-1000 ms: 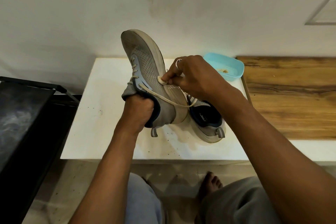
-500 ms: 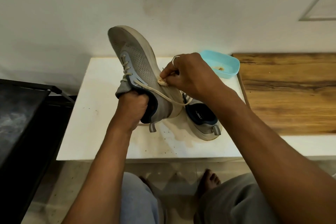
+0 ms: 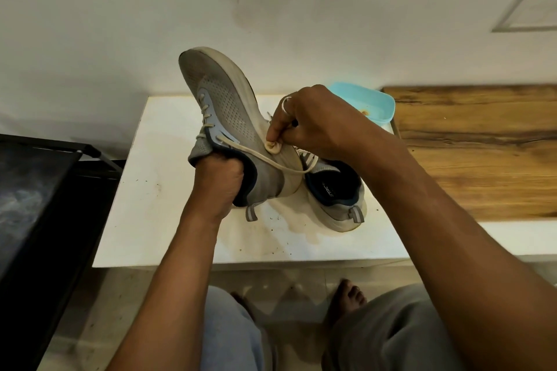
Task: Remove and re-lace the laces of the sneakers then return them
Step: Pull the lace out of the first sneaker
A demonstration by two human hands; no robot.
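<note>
**Desk:** What sits over the bench's (image 3: 156,190) front edge?

**Photographer:** A left hand (image 3: 218,181), its grip closed round the heel collar of a grey sneaker (image 3: 229,117), which it holds toe-up above the bench. The mesh upper looks light and soft, the sole stiffer. The collar is probably the firmest place to hold it.

**Desk:** And the other hand?

**Photographer:** Just past it, above the bench's middle, the right hand (image 3: 310,126) has a narrow grip. Thumb and fingertip pinch a small coil of cream lace (image 3: 272,146) against the shoe's side. The lace runs back to the top eyelets and is limp and thin, so it is likely to slip unless taken near its end.

**Desk:** Farther back?

**Photographer:** A second sneaker (image 3: 334,199) lies on the bench behind the first, laced as far as can be seen. A blue tub (image 3: 370,102) sits at the bench's far right corner, against the wall (image 3: 120,24).
</note>
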